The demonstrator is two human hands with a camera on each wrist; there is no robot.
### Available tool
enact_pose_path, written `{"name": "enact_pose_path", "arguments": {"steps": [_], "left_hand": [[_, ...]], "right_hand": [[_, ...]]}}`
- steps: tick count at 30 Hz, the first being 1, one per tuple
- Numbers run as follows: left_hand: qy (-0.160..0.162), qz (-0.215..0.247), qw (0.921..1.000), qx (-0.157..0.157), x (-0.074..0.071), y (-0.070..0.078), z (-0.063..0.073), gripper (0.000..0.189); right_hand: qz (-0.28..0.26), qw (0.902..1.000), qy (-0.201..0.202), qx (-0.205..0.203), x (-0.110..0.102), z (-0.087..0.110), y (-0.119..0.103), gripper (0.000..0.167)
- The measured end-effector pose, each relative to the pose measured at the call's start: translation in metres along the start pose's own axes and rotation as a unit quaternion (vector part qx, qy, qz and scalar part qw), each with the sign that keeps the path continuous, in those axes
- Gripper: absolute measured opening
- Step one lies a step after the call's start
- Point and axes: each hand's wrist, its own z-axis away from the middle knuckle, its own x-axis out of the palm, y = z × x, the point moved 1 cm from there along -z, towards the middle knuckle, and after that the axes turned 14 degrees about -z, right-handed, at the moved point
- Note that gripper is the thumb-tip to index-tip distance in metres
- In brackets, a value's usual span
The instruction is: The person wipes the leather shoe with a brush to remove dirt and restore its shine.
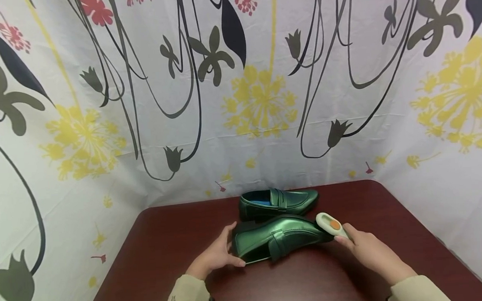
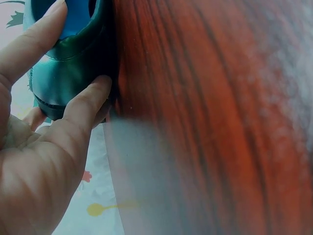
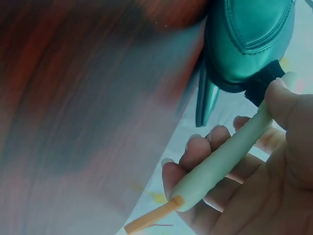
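Note:
A shiny green loafer [image 1: 289, 233] lies tipped on its side, its opening facing me. My left hand [image 1: 217, 257] grips it by the heel, thumb at the opening's edge and fingers round the back. In the left wrist view, blue lining [image 2: 76, 19] shows inside the loafer. A shoe brush [image 1: 327, 222] with a pale green handle and an orange part is held in my right hand [image 1: 372, 254]. Its dark bristles [image 3: 264, 83] meet the toe of the loafer in the right wrist view. The fingers and thumb wrap the handle.
The matching green loafer [image 1: 296, 203] stands upright just behind the held one, toe to the right. Both are on a dark red-brown wooden table [image 1: 176, 232]. White cloth [image 1: 241, 159] with flower prints hangs behind the table and along both sides.

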Motion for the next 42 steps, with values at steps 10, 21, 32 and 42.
{"name": "enact_pose_path", "arguments": {"steps": [10,21,32,42], "left_hand": [[-0.002,-0.002,1.0000,-0.002,-0.002,0.000,0.000,0.119],[-0.004,0.001,1.0000,-0.004,-0.002,0.000,0.000,0.118],[-0.013,0.005,0.9999,0.000,-0.001,-0.001,-0.002,0.118],[-0.010,0.002,1.0000,-0.001,-0.001,-0.002,-0.002,0.119]], "right_hand": [[0.009,0.9994,0.017,-0.028,0.001,0.006,0.017,0.032],[0.041,0.9971,0.038,-0.053,0.007,0.000,0.006,0.028],[0.136,0.9820,0.085,-0.100,0.024,-0.011,-0.027,0.035],[0.162,0.9778,0.070,-0.114,0.043,-0.021,-0.062,0.031]]}}
